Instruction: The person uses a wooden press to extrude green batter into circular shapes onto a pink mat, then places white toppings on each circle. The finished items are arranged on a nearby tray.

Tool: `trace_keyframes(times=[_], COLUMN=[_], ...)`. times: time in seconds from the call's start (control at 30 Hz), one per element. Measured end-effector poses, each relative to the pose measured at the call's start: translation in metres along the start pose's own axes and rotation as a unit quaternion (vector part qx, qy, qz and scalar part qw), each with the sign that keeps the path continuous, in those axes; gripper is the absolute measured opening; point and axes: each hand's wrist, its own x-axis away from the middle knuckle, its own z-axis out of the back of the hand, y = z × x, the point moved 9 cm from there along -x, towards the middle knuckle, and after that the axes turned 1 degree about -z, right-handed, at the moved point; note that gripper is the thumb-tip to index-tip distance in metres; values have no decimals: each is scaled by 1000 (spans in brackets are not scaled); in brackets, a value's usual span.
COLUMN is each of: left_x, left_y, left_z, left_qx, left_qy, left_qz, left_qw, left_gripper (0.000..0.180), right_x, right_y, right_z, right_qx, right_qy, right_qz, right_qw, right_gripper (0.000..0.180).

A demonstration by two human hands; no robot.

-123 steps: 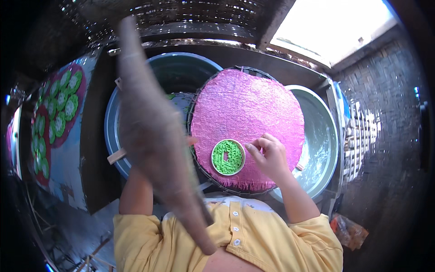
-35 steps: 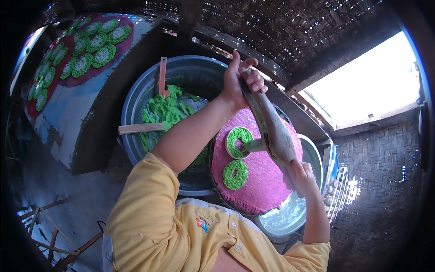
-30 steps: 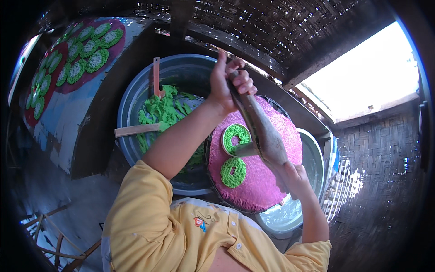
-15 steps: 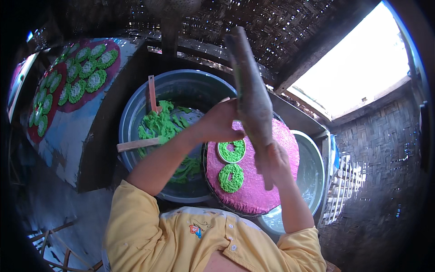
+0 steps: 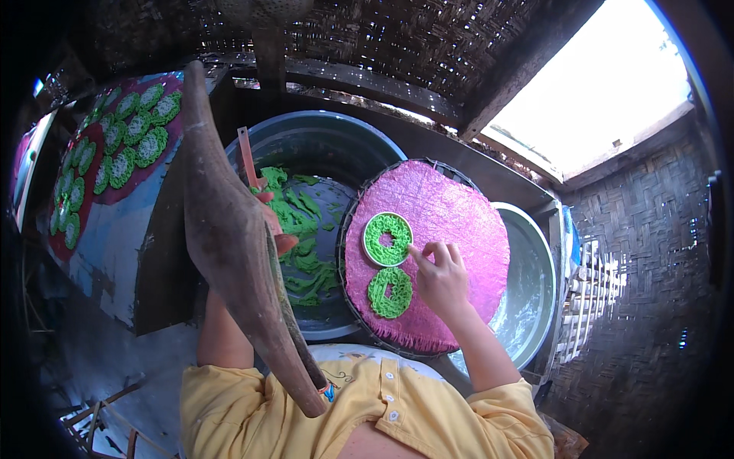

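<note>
My left hand (image 5: 275,226) is over the basin, mostly hidden behind a long brown wooden tool (image 5: 233,229), thick in the middle and tapering to both ends. Its fingers curl round the tool's far side. The thumb and forefinger of my right hand (image 5: 442,279) pinch the right rim of a thin pale ring (image 5: 364,243). Inside that ring lies a round of green dough strands (image 5: 376,227) with a hole in its centre. Just below it, a second green strand round (image 5: 380,301) sits without a ring. Both rest on a round pink sheet (image 5: 466,222).
A large grey-blue basin (image 5: 336,122) holds green dough (image 5: 302,218) and a pinkish flat-handled tool (image 5: 246,153). At right stands another basin (image 5: 535,260) with pale liquid. Finished green-and-white rounds (image 5: 138,128) lie on red sheets at left. A woven wall (image 5: 634,229) and bright window surround the spot.
The wooden tool has swung from above the pink sheet leftward, over the basin, with my left hand. My right hand has left the tool and come to the ring.
</note>
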Motion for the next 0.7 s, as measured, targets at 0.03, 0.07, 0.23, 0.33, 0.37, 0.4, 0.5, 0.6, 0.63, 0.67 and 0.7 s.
trace_keyframes(times=[0.03, 0.07, 0.23, 0.33, 0.37, 0.4, 0.5, 0.6, 0.63, 0.67, 0.7], left_x=[-1, -2, 4, 5, 4, 4, 4, 6, 7, 11, 13], left_y=[5, 4, 7, 14, 14, 14, 6, 6, 2, -1, -6], left_z=[5, 7, 8, 3, 1, 0, 3, 1, 0, 0, -2], left_qx=[-83, -91, -96, -160, -159, -158, -46, 105, 191, 267, 341], left_qy=[11, 9, 28, 22, 18, 13, 29, 27, 37, 55, 80], left_qz=[-38, -37, -6, -10, -5, 0, 52, 77, 113, 152, 189], left_qw=[996, 995, 995, 987, 987, 987, 997, 991, 974, 950, 917], left_gripper=[59, 63, 75, 82, 83, 85, 86, 86, 85, 83, 81], right_x=[-1, -2, -9, -11, -13, -14, -20, -28, -30, -33, -35], right_y=[-1, 2, 28, 51, 57, 61, 60, 51, 50, 49, 53], right_z=[-2, -2, 3, -16, -21, -27, -34, -26, -23, -20, -17], right_qx=[4, -22, -115, -155, -144, -158, -153, -112, -104, -91, -97], right_qy=[-7, -1, 38, -18, -35, -50, -66, -49, -48, -54, -48], right_qz=[2, -17, -123, -231, -255, -275, -283, -247, -242, -238, -250], right_qw=[1000, 1000, 985, 960, 956, 947, 945, 961, 963, 965, 962], right_gripper=[37, 36, 30, 16, 15, 16, 19, 21, 19, 18, 17])
